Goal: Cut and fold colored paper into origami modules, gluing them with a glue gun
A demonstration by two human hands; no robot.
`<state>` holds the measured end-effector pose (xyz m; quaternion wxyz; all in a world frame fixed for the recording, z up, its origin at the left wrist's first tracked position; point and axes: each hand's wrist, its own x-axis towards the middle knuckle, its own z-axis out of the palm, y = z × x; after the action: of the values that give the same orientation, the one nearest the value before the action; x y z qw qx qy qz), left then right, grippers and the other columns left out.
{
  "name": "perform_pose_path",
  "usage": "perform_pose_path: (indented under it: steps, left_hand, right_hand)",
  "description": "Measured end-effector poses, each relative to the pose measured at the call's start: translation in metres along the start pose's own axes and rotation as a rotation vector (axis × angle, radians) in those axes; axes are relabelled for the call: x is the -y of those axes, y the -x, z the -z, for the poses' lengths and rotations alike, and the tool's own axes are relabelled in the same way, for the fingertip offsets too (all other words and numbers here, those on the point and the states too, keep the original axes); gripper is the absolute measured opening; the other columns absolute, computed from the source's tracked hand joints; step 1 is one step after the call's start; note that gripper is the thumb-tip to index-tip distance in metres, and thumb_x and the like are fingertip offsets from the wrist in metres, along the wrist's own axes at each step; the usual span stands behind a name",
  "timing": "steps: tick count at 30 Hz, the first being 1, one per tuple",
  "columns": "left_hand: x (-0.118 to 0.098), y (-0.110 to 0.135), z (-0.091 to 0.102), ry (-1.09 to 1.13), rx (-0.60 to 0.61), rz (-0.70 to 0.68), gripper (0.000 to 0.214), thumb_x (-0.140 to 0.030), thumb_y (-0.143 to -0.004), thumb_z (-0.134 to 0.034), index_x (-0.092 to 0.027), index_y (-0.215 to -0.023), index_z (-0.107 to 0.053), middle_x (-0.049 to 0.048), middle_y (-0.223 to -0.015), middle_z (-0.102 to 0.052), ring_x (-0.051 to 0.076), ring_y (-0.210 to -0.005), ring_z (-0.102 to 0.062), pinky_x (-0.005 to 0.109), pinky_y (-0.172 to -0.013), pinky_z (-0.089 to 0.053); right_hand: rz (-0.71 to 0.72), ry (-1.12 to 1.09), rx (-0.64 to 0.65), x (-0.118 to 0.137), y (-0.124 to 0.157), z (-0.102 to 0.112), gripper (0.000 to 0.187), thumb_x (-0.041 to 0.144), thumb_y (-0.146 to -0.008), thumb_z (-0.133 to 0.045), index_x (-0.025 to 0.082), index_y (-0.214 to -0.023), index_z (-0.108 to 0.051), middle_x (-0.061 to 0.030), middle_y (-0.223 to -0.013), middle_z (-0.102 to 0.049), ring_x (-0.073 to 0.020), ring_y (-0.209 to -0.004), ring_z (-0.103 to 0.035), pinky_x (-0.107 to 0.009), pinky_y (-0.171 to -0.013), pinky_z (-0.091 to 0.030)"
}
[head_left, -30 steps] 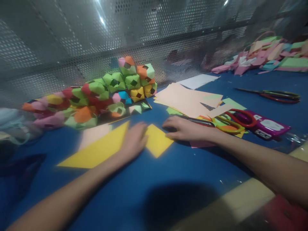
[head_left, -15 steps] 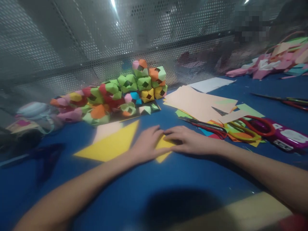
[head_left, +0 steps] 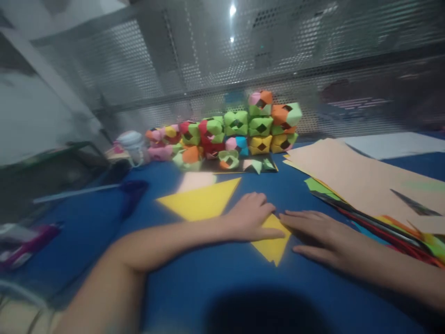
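Observation:
A small yellow piece of folded paper point(head_left: 273, 246) lies on the blue tabletop, partly hidden under my left hand. My left hand point(head_left: 251, 218) rests flat on it, fingers stretched out and thumb along its near side. At its right edge is my right hand point(head_left: 314, 234), fingers extended and thumb apart, the fingertips at or just beside the paper. Left of my left hand, a larger yellow paper triangle point(head_left: 198, 199) lies flat, one side reaching under my wrist. A pale paper piece point(head_left: 196, 181) sits behind that triangle.
Folded paper cubes point(head_left: 236, 123) in many colours stand stacked at the back. A pile of peach paper sheets point(head_left: 354, 171) and scissors point(head_left: 375, 222) lie to the right. A dark blue object point(head_left: 134, 197) and a purple-and-white item point(head_left: 29, 246) are at the left. Perforated metal panels point(head_left: 215, 60) rise behind.
The view has swung left, so things appear shifted right. My right hand has drawn a little away from my left, its thumb now apart, and more of the small yellow paper shows.

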<state>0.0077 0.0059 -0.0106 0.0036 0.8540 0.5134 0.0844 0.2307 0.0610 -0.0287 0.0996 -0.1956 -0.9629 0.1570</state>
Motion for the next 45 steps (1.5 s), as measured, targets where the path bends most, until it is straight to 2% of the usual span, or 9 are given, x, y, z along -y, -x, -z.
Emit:
perform_pose_path:
  steps: [10,13,17,22,25,31,37,40,45]
  left_hand:
    - [0.004,0.002,-0.002,0.235,-0.105,0.044,0.013,-0.023,-0.088,-0.044,-0.019,-0.078,-0.051,0.0047,-0.084,-0.055,0.018,-0.082,-0.051,0.031,-0.078,-0.043]
    - [0.007,0.001,0.0,0.512,-0.189,0.103,0.015,-0.023,-0.086,-0.046,-0.02,-0.071,-0.045,0.0022,-0.081,-0.054,0.016,-0.079,-0.051,0.028,-0.077,-0.043]
    - [0.011,-0.002,0.005,0.832,-0.317,0.284,0.015,-0.027,-0.085,-0.045,-0.019,-0.072,-0.047,-0.0012,-0.074,-0.05,0.014,-0.074,-0.049,0.027,-0.073,-0.04]
    - [0.015,-0.01,0.007,1.135,-0.449,0.513,0.015,-0.027,-0.08,-0.05,-0.019,-0.068,-0.045,-0.0028,-0.068,-0.045,0.012,-0.063,-0.043,0.024,-0.059,-0.035]
    - [0.018,-0.013,0.005,1.205,-0.51,0.569,0.015,-0.024,-0.078,-0.052,-0.019,-0.066,-0.044,-0.0028,-0.066,-0.043,0.012,-0.061,-0.041,0.024,-0.056,-0.034]
    - [0.027,-0.016,0.001,1.227,-0.537,0.557,0.017,-0.023,-0.075,-0.055,-0.019,-0.063,-0.043,-0.0017,-0.068,-0.044,0.012,-0.062,-0.042,0.024,-0.056,-0.038]
    - [0.028,-0.016,-0.001,1.251,-0.524,0.559,0.015,-0.025,-0.072,-0.055,-0.02,-0.064,-0.044,-0.0014,-0.069,-0.044,0.013,-0.062,-0.042,0.025,-0.054,-0.038]
    - [0.03,-0.016,-0.002,1.244,-0.553,0.573,0.014,-0.026,-0.074,-0.053,-0.02,-0.065,-0.045,-0.0005,-0.07,-0.047,0.014,-0.064,-0.046,0.026,-0.055,-0.039]
    - [0.028,-0.014,-0.002,1.243,-0.566,0.544,0.016,-0.026,-0.075,-0.052,-0.02,-0.062,-0.045,-0.0002,-0.07,-0.049,0.015,-0.066,-0.047,0.026,-0.057,-0.039]
  right_hand:
    - [0.107,0.097,-0.169,0.001,-0.003,-0.012,0.045,0.05,-0.087,-0.05,0.022,-0.119,-0.065,-0.0112,-0.122,-0.065,-0.0315,-0.108,-0.062,-0.051,-0.089,-0.053]
    - [0.046,0.019,-0.243,0.005,-0.008,-0.014,0.042,0.046,-0.089,-0.049,0.019,-0.119,-0.063,-0.0139,-0.118,-0.066,-0.0301,-0.107,-0.062,-0.05,-0.089,-0.051]
    - [-0.048,-0.079,-0.311,0.008,-0.014,-0.007,0.027,0.032,-0.092,-0.046,0.019,-0.092,-0.069,-0.0114,-0.103,-0.071,-0.0254,-0.098,-0.063,-0.046,-0.089,-0.049]
    - [0.0,-0.084,-0.234,0.019,-0.015,0.002,0.039,0.038,-0.089,-0.054,0.012,-0.118,-0.061,-0.0167,-0.125,-0.06,-0.0272,-0.117,-0.054,-0.044,-0.098,-0.044]
    - [0.096,-0.039,-0.153,0.026,-0.015,0.001,0.043,0.039,-0.089,-0.055,0.013,-0.123,-0.058,-0.0163,-0.129,-0.058,-0.0283,-0.121,-0.051,-0.046,-0.101,-0.041]
    - [0.142,0.006,-0.206,0.026,-0.021,-0.007,0.033,0.025,-0.094,-0.044,0.017,-0.123,-0.059,-0.0148,-0.128,-0.058,-0.0241,-0.115,-0.054,-0.042,-0.093,-0.044]
    - [0.245,0.141,-0.219,0.027,-0.03,-0.005,0.033,0.023,-0.096,-0.037,0.017,-0.098,-0.069,-0.0136,-0.112,-0.067,-0.0252,-0.104,-0.059,-0.041,-0.083,-0.046]
    - [0.118,0.111,-0.29,0.018,-0.025,0.014,0.03,0.026,-0.094,-0.039,0.018,-0.096,-0.068,-0.01,-0.103,-0.07,-0.0221,-0.095,-0.062,-0.038,-0.08,-0.047]
    - [-0.43,-0.084,-0.556,-0.003,-0.031,0.055,0.018,0.022,-0.082,-0.05,0.017,-0.078,-0.067,-0.0031,-0.068,-0.066,-0.0146,-0.061,-0.058,-0.028,-0.06,-0.045]
